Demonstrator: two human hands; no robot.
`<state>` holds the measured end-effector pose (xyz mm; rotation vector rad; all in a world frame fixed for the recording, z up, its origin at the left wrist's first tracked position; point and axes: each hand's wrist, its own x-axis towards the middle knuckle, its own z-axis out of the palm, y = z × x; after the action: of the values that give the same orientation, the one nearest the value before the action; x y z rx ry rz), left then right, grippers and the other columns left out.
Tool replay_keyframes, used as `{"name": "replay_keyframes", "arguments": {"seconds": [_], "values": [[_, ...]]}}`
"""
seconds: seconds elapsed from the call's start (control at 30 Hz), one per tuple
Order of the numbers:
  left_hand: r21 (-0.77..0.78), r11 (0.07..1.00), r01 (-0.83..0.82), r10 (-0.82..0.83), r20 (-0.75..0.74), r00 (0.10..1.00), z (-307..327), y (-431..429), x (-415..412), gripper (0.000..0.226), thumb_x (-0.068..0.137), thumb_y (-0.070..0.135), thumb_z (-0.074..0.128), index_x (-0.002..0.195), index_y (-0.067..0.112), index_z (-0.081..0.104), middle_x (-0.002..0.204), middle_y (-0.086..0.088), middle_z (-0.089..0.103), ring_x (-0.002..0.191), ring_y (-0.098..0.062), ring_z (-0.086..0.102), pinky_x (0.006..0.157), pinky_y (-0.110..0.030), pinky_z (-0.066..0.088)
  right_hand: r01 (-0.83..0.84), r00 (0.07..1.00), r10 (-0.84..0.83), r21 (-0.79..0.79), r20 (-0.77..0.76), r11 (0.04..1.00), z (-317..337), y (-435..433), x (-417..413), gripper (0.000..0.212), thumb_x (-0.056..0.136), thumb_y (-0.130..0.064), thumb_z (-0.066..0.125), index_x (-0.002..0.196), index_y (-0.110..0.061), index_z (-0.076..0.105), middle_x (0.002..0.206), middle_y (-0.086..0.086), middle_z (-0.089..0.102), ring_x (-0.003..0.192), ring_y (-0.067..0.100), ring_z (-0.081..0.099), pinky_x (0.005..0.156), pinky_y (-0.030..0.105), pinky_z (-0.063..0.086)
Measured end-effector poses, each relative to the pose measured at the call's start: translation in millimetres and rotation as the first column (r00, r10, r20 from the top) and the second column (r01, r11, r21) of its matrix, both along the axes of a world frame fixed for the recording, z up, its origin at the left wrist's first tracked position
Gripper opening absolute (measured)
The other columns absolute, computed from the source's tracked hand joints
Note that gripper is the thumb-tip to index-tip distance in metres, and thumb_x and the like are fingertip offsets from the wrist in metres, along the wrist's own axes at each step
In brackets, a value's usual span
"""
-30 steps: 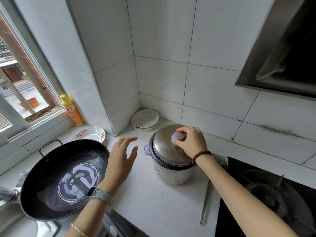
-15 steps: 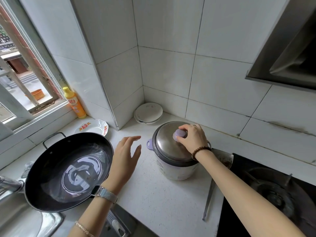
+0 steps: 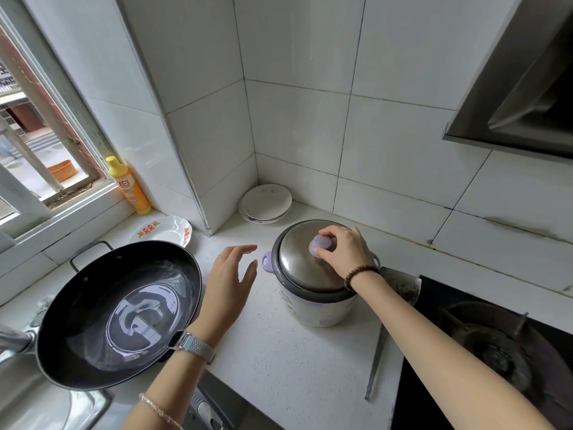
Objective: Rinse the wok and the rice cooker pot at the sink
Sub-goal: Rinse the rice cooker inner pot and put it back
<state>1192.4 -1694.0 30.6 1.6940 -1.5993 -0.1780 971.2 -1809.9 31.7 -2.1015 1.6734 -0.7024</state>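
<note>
Both unmoved, right hand [image 3: 344,254] grip pinching lid knob [image 3: 321,243], left hand [image 3: 228,283] spread beside rice cooker [image 3: 319,308]

A wide, black round metal wok [image 3: 117,315] lies upright at the near left, resting on the rim of the steel sink [image 3: 46,408] and reaching over the white speckled counter [image 3: 279,352]. A shiny pool glints in its bottom, and a wire loop handle sticks out at its far-left edge. Well to its right, a small white rice cooker [image 3: 319,305] with lavender side handles stands upright on the counter. Its domed steel lid [image 3: 297,265] is on, hiding the inner pot, and the right hand [image 3: 347,252] grips the lavender knob [image 3: 321,245].
</note>
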Motion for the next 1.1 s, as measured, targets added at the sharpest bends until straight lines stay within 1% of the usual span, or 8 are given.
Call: {"name": "replay_keyframes", "arguments": {"seconds": [0.13, 0.3, 0.43, 0.6, 0.77, 0.87, 0.93, 1.1], "values": [[0.041, 0.999, 0.002, 0.001, -0.054, 0.999, -8, -13, -2, 0.025, 0.092, 0.012, 0.062, 0.117, 0.012, 0.064, 0.111, 0.0, 0.063, 0.103, -0.01, 0.056, 0.091, -0.023, 0.04, -0.007, 0.997, 0.004, 0.037, 0.077, 0.999, -2, -3, -8, 0.039, 0.081, -0.037, 0.068, 0.118, -0.027, 0.062, 0.111, -0.008, 0.065, 0.109, 0.014, 0.049, 0.089, 0.031, 0.044], [0.22, 0.974, -0.056, 0.088, -0.137, 0.987, -34, -41, 5, 0.022, 0.095, 0.016, 0.056, 0.116, 0.013, 0.064, 0.113, -0.006, 0.063, 0.101, -0.019, 0.062, 0.084, -0.028, 0.045, 0.148, 0.957, -0.143, -0.002, 0.252, 0.989, -7, -16, -41, 0.021, 0.087, -0.03, 0.066, 0.104, -0.018, 0.067, 0.103, -0.003, 0.068, 0.105, 0.018, 0.058, 0.09, 0.03, 0.046], [0.305, 0.945, -0.121, 0.174, -0.152, 0.973, -52, -60, 6, 0.023, 0.097, 0.013, 0.052, 0.115, 0.007, 0.064, 0.113, -0.011, 0.065, 0.088, -0.016, 0.059, 0.079, -0.025, 0.042, 0.285, 0.921, -0.297, 0.084, 0.251, 0.955, -21, -22, -74, 0.016, 0.089, -0.017, 0.063, 0.102, -0.009, 0.067, 0.101, 0.007, 0.069, 0.096, 0.023, 0.064, 0.089, 0.035, 0.05], [0.395, 0.899, -0.187, 0.284, -0.203, 0.937, -73, -82, 7, 0.023, 0.098, 0.02, 0.05, 0.11, 0.006, 0.064, 0.107, -0.01, 0.069, 0.097, -0.028, 0.065, 0.082, -0.032, 0.048, 0.352, 0.891, -0.4, 0.23, 0.215, 0.907, -47, -24, -88, 0.022, 0.091, -0.019, 0.062, 0.108, -0.006, 0.064, 0.103, 0.01, 0.068, 0.094, 0.023, 0.064, 0.084, 0.03, 0.049], [0.455, 0.879, -0.139, 0.3, -0.303, 0.904, -81, -92, -1, 0.023, 0.1, 0.028, 0.048, 0.098, 0.009, 0.061, 0.074, -0.007, 0.07, 0.064, -0.021, 0.068, 0.071, -0.042, 0.058, 0.378, 0.887, -0.443, 0.343, 0.133, 0.86, -60, -27, -87, 0.03, 0.096, -0.031, 0.055, 0.112, -0.008, 0.064, 0.108, 0.006, 0.069, 0.103, 0.024, 0.063, 0.08, 0.024, 0.043], [0.463, 0.878, -0.122, 0.29, -0.31, 0.905, -85, -94, -4, 0.026, 0.101, 0.028, 0.046, 0.094, 0.009, 0.062, 0.069, -0.007, 0.068, 0.056, -0.019, 0.066, 0.058, -0.034, 0.057, 0.361, 0.905, -0.419, 0.381, 0.077, 0.851, -63, -29, -86, 0.034, 0.101, -0.033, 0.044, 0.108, -0.005, 0.063, 0.092, 0.006, 0.064, 0.07, 0.014, 0.06, 0.051, 0.004, 0.04], [0.463, 0.879, -0.112, 0.278, -0.308, 0.91, -88, -93, -4, 0.032, 0.103, 0.029, 0.042, 0.087, 0.009, 0.062, 0.066, -0.005, 0.067, 0.053, -0.018, 0.063, 0.052, -0.029, 0.052, 0.346, 0.917, -0.396, 0.408, 0.041, 0.845, -64, -30, -84, 0.042, 0.104, -0.034, 0.035, 0.103, -0.002, 0.062, 0.078, 0.004, 0.059, 0.052, 0.005, 0.05, 0.034, 0.005, 0.03], [0.451, 0.889, -0.075, 0.224, -0.287, 0.932, -89, -90, -8, 0.046, 0.104, 0.033, 0.037, 0.066, 0.014, 0.054, 0.058, -0.003, 0.065, 0.047, -0.015, 0.057, 0.054, -0.024, 0.044, 0.351, 0.918, -0.396, 0.44, 0.013, 0.827, -70, -32, -79, 0.053, 0.105, -0.037, 0.026, 0.103, 0.002, 0.063, 0.071, 0.005, 0.06, 0.049, 0.008, 0.051, 0.039, 0.016, 0.033]]}}
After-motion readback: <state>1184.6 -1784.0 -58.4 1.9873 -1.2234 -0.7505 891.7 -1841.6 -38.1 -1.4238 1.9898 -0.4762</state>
